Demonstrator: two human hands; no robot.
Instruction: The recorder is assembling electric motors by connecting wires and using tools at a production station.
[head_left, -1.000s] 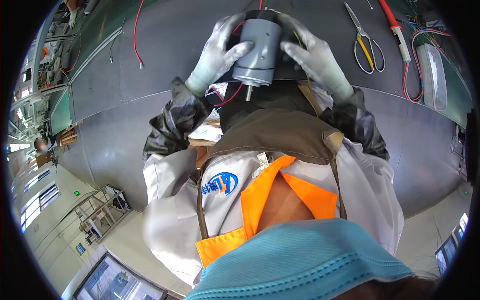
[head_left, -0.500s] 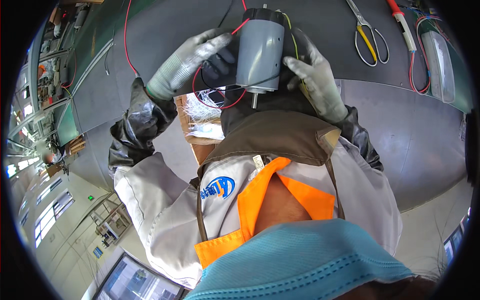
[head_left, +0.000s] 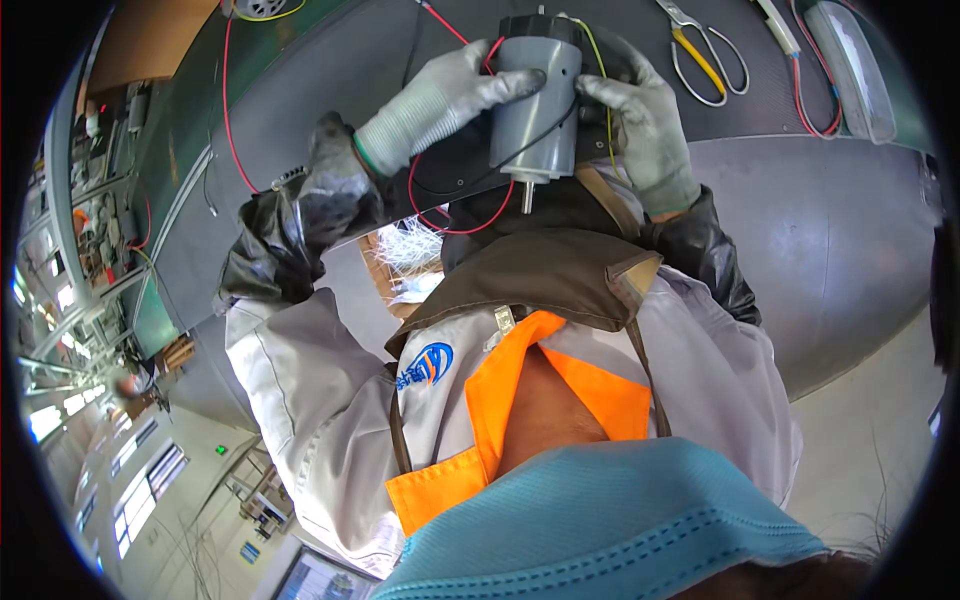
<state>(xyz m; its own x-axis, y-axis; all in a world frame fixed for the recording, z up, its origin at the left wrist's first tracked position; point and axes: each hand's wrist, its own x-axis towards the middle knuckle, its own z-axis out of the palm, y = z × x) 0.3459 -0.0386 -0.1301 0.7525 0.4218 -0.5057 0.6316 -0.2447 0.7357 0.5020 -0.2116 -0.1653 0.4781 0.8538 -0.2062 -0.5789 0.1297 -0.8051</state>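
A grey cylindrical electric motor (head_left: 535, 125) with a black end cap lies at the table's near edge, its metal shaft (head_left: 528, 198) pointing towards me. My left hand (head_left: 450, 100), in a grey-white glove, grips it from the left, thumb across the casing and other fingers mostly hidden. On the opposite side my right hand (head_left: 645, 130), gloved alike, presses its thumb to the casing; its fingers curl behind. A red wire (head_left: 462, 232) loops below the left hand, and a black wire (head_left: 545, 137) crosses the casing. Between motor and right hand runs a yellow-green wire (head_left: 607, 110).
Yellow-and-metal scissors (head_left: 712, 65) lie to the right, beside a white-handled tool (head_left: 778, 25) with red wires and a clear plastic box (head_left: 850, 70). Another red wire (head_left: 228, 110) trails across the left. White strands (head_left: 405, 250) show in a box below the table edge.
Both hands have closed in from beside the motor and now hold its casing. In the view, the motor and the tools at right sit slightly differently as the head has turned.
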